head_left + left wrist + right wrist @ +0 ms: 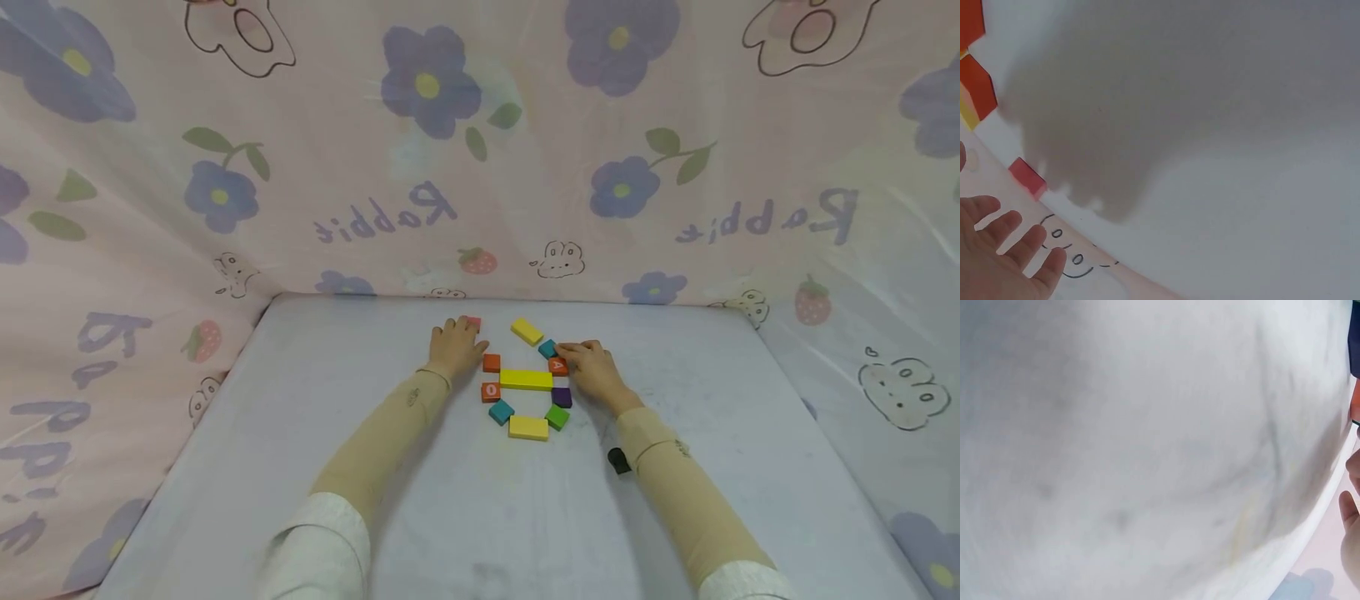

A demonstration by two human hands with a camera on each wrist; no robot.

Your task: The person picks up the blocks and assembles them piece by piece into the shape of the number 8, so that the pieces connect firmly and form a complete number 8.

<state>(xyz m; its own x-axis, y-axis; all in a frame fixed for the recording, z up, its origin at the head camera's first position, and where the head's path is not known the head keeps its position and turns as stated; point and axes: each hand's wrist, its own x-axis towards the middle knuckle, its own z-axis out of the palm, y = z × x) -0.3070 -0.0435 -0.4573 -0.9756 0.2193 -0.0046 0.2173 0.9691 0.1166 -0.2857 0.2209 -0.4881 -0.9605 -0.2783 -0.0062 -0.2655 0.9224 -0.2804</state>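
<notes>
Small coloured blocks form a partial ring on the white table. My left hand point(453, 347) is over the ring's upper left with fingers spread, nearest a pinkish-red block point(1027, 178); in the left wrist view that block lies beyond the fingertips. My right hand point(596, 371) reaches in from the right, fingertips right at a teal block point(548, 348) and close above a red block with a letter A point(558, 367). Whether it pinches the teal block I cannot tell. A yellow block point(527, 332) lies tilted at the top. A long yellow block point(527, 380) crosses the middle.
Down the left side are a red block point(491, 363), a red block with a round mark point(491, 392) and a teal block point(501, 412). Yellow point(528, 427), green point(557, 417) and purple point(562, 397) blocks continue the ring. A small black object point(618, 460) lies beside the right forearm.
</notes>
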